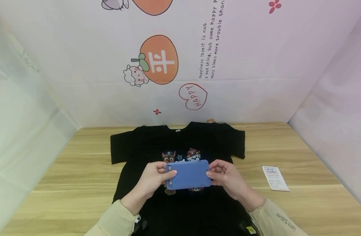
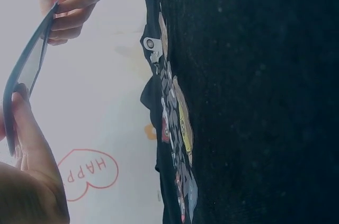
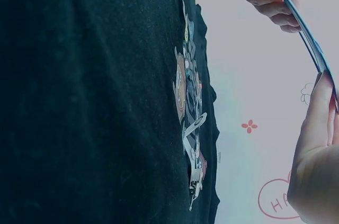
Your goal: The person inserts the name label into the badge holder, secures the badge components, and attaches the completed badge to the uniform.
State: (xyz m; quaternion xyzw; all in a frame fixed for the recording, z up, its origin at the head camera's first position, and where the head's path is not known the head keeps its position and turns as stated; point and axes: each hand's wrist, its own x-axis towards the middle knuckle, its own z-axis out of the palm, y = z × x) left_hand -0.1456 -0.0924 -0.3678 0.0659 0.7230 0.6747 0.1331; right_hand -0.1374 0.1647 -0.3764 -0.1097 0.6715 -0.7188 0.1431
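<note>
Blue case (image 1: 188,174), head view: left hand (image 1: 152,181) and right hand (image 1: 224,178) pinch its short ends above a black shirt (image 1: 180,203) spread on the worktop (image 1: 65,183); a card (image 1: 275,178) lies right. Left wrist: case (image 2: 24,73) bows between fingertips. Right wrist: same pinch on the case (image 3: 304,28).

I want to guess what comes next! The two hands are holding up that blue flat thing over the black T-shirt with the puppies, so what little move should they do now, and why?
Probably lower it a little toward the shirt. The left hand and right hand pinch the blue case by its short ends, raised above the black T-shirt, which lies spread flat on the wooden table directly beneath.
</note>
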